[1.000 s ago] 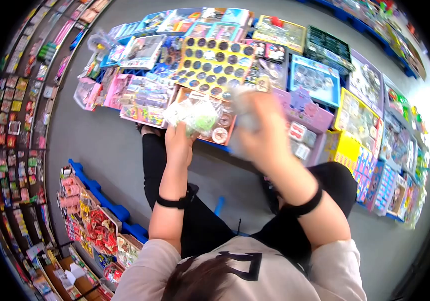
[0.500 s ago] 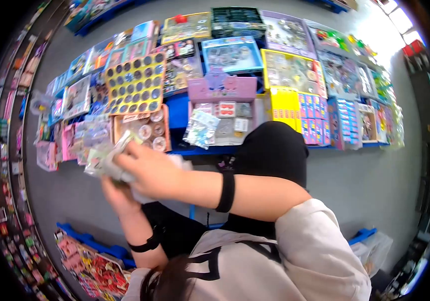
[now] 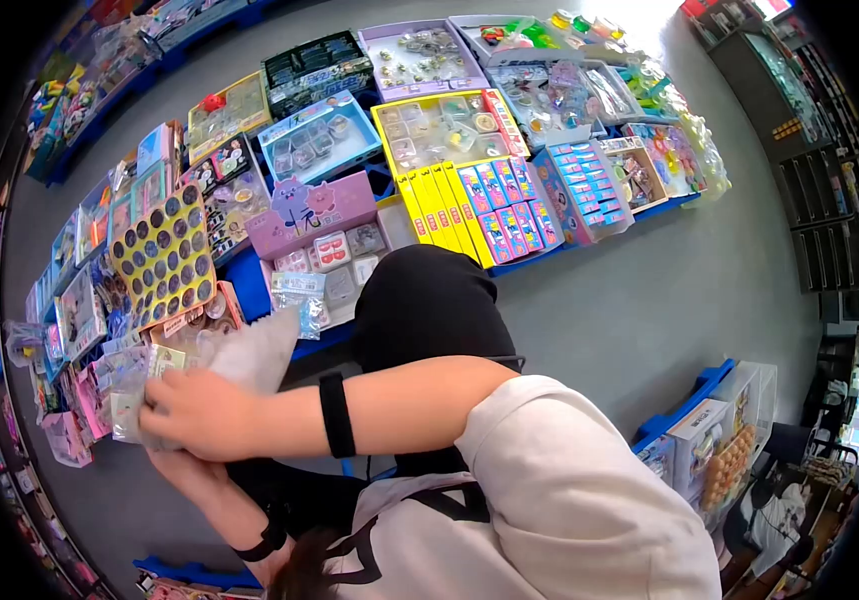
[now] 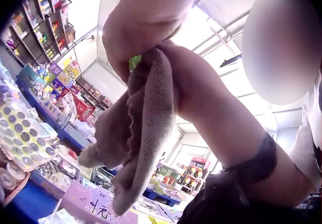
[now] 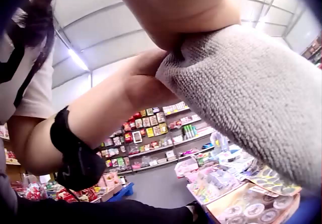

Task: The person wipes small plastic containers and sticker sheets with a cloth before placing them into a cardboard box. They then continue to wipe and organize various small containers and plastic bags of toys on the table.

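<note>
My right hand (image 3: 199, 412) grips a light grey terry cloth (image 3: 264, 350), whose loose end spreads toward the display. In the right wrist view the cloth (image 5: 251, 88) comes out from under the palm; in the left wrist view the folds of the cloth (image 4: 148, 123) hang down. Just below and partly covered, my left hand (image 3: 189, 470) holds clear plastic packets (image 3: 127, 408) with pale labels, the right fingers overlapping them. A bright green bit (image 4: 135, 62) shows between the hands.
A low display ahead carries a yellow tray of round dark pieces (image 3: 154, 270), a purple box (image 3: 324, 210) with a small packet (image 3: 299, 297) at its front, and yellow boxes (image 3: 439, 205). My black-clad knee (image 3: 429, 300) is close to its edge. Blue-edged crates (image 3: 684, 410) stand right.
The cloth in my right hand has come across from the right onto the packets in my left hand. The head view has turned right, so the display appears farther left.
</note>
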The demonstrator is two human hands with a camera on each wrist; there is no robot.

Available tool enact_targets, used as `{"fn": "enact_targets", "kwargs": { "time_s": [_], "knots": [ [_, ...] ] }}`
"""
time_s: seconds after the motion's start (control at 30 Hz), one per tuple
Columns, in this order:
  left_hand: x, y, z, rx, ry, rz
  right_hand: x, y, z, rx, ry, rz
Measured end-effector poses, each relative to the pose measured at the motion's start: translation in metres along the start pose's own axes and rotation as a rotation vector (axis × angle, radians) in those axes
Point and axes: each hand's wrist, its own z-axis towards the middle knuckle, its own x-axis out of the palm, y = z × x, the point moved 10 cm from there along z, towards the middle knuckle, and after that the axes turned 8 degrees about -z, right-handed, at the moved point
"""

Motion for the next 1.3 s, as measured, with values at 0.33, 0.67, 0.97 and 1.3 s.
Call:
{"fn": "enact_targets", "kwargs": {
  "time_s": [0.33, 0.67, 0.97, 1.3],
  "knots": [
    [0.020, 0.002, -0.002, 0.119, -0.015, 0.046, -0.006, 0.010, 0.001, -0.107, -0.025, -0.066],
    [0.030, -0.035, -0.007, 0.122, 0.008, -0.216, -0.034, -0.105, 0.032, 0.595, 0.135, 0.450],
    [0.020, -0.050, -0.010, 0.268, -0.065, -0.225, 0.021, -0.055, 0.001, 0.742, 0.621, 0.936],
    [0.002, 0.013, -0.027, -0.282, 0.162, -0.270, -0.022, -0.086, 0.021, 0.655, 0.437, 0.722]
  ]
}}
